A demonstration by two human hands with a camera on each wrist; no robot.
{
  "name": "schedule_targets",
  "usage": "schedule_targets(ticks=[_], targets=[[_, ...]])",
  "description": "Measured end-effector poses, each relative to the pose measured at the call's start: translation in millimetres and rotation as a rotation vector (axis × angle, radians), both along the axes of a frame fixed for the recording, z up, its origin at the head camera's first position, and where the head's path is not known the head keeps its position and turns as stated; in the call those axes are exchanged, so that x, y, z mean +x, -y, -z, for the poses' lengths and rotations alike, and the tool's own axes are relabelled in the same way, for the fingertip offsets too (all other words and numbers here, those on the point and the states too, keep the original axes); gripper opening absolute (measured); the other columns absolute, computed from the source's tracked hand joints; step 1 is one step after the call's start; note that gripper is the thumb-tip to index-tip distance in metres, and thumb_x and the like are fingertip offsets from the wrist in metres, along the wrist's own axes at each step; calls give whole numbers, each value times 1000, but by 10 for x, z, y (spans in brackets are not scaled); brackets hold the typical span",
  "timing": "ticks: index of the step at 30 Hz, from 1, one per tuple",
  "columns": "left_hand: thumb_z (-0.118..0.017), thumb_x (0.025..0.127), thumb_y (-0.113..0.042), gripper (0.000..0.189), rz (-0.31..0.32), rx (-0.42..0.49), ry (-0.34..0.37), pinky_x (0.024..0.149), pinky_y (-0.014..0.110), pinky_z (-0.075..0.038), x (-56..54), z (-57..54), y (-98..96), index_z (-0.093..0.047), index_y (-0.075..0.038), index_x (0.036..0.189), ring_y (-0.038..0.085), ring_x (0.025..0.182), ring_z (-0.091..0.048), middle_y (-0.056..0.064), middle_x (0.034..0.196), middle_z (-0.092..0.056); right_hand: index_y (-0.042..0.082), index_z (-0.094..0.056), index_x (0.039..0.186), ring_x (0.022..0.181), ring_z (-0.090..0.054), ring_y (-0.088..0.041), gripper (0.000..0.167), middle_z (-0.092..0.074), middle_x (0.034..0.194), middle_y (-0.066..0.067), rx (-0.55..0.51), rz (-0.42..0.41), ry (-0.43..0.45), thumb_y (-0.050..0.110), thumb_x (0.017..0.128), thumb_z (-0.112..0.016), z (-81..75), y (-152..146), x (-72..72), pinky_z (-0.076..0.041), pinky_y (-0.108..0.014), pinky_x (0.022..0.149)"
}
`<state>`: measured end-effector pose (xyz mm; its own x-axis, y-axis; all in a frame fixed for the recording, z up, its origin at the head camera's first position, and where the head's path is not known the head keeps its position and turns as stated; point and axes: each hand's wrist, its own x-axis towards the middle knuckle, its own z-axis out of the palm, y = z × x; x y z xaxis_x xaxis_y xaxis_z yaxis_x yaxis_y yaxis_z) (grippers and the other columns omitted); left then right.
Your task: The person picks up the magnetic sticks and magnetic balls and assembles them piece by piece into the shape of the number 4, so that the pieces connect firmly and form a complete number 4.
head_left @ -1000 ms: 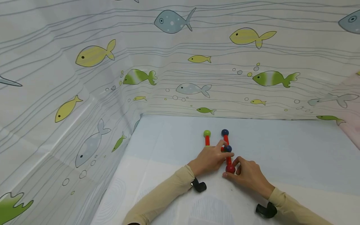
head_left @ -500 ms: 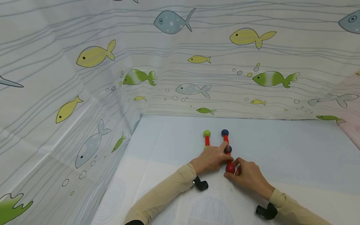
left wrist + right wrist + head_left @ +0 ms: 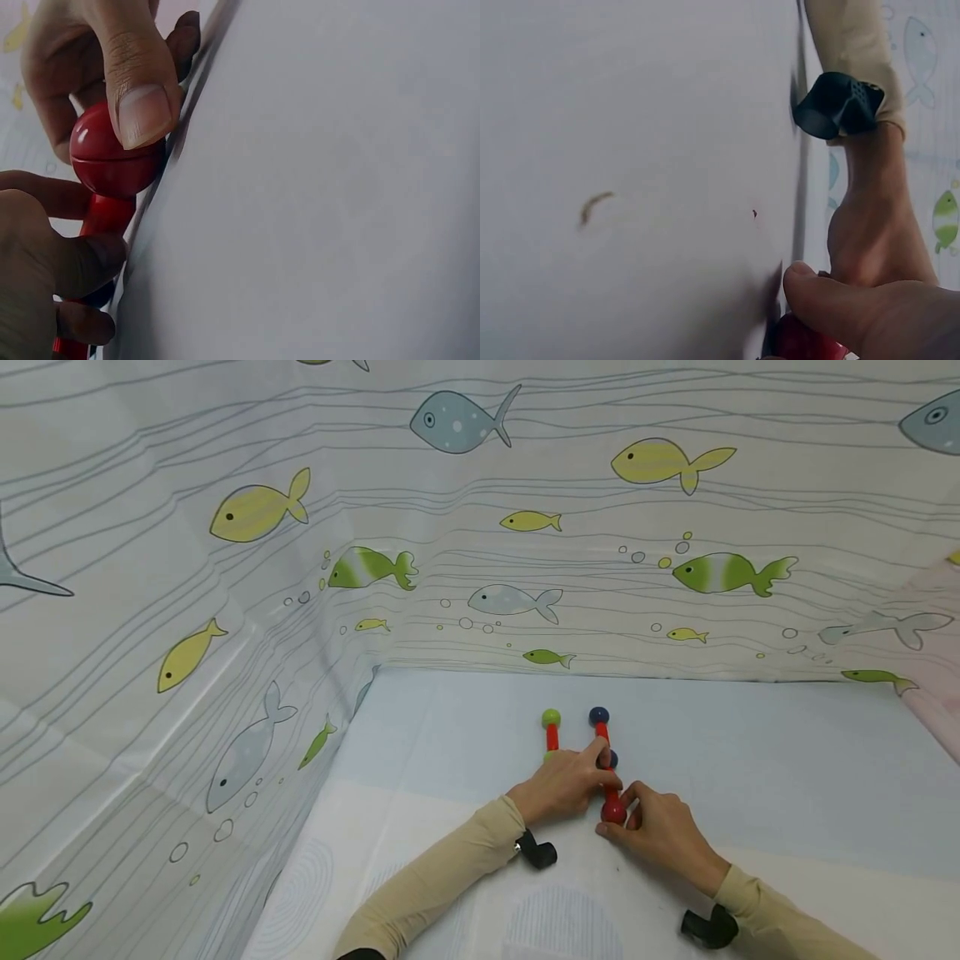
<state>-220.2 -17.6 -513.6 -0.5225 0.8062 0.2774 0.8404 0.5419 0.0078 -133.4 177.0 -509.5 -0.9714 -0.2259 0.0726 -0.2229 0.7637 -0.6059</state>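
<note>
On the table (image 3: 450, 710), balls joined by red rods form a small figure. My right hand (image 3: 663, 831) pinches the near red ball (image 3: 613, 812) between thumb and fingers; in the left wrist view its thumb lies across the grooved red ball (image 3: 116, 161). With thumb and finger my left hand (image 3: 562, 785) grips the short red rod (image 3: 109, 214) that meets this ball. A blue ball (image 3: 613, 760) shows partly behind the left fingers. Farther back stand another blue ball (image 3: 598, 716) and a green ball (image 3: 551, 718) on its own red rod (image 3: 552, 737). My left hand hides the figure's middle.
A fish-patterned sheet (image 3: 420, 527) rises behind the table and along its left side. Black wrist mounts sit under both forearms, the left mount (image 3: 538, 852) and the right mount (image 3: 710, 928) close over the tabletop. A dark speck (image 3: 754, 214) marks the table surface.
My left fingers have shifted slightly toward me, from around the middle blue ball down onto the rod beside the red ball. The right hand keeps its hold on the red ball.
</note>
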Motion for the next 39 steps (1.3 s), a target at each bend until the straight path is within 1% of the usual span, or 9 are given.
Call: schedule_targets(ticks=[6,14,20,24,28,31,33,37,39], targets=[[-73,93,-8,33,28,60,35,52,13,-36,-22,17,11,-81,-33,113,8,59,-50,1,115,-55,5,-64,100,54,-51,-2,49,-60,65,8,3,6,-4,40,81,-93,5,5,-6,-42,-23,52],[-71,94,-7,33,24,91,55,52,13,-34,-24,18,12,-81,-32,113,8,58,-49,0,114,-57,6,-62,101,55,-51,-4,51,-59,65,7,17,10,15,41,81,-93,6,5,-11,-41,-24,53],[-73,93,-7,39,20,108,67,57,10,-35,-24,19,35,-79,-29,124,6,61,-51,1,114,-60,7,-61,100,54,-51,-5,51,-57,64,7,24,2,4,40,80,-93,13,18,-23,-41,-23,52],[-75,93,-9,39,27,195,41,59,8,-37,-21,31,104,-76,-25,130,6,62,-53,2,112,-60,6,-61,101,53,-50,-6,52,-56,63,7,29,-6,10,41,79,-94,17,33,-26,-40,-24,51],[-78,93,-9,35,28,315,-27,57,9,-37,-2,6,244,-77,-20,126,6,59,-53,4,110,-62,5,-63,104,53,-50,-7,55,-56,63,6,33,-5,36,42,78,-94,-5,49,-31,-40,-24,50],[-79,92,-9,32,-12,371,-66,56,9,-35,7,-13,389,-78,-17,122,6,57,-53,5,107,-62,4,-64,106,53,-50,-8,56,-56,63,5,31,-4,60,42,78,-94,-30,48,-35,-40,-24,50],[-80,91,-10,30,-53,398,-69,54,9,-32,-6,12,492,-78,-16,121,6,55,-50,5,107,-61,3,-65,107,53,-50,-9,56,-56,63,5,32,-6,68,42,79,-93,-40,38,-39,-39,-24,50],[-83,91,-16,29,-145,429,-26,50,13,-31,-34,55,662,-77,-12,120,6,48,-43,5,107,-61,3,-65,107,54,-50,-9,53,-56,64,5,40,-3,74,39,80,-92,-46,16,-42,-38,-24,50],[-82,93,-20,30,-184,432,2,51,15,-34,-40,66,723,-76,-11,121,7,48,-44,5,107,-61,4,-65,107,54,-49,-9,51,-55,64,5,42,-4,75,39,81,-92,-47,10,-42,-38,-24,50]])
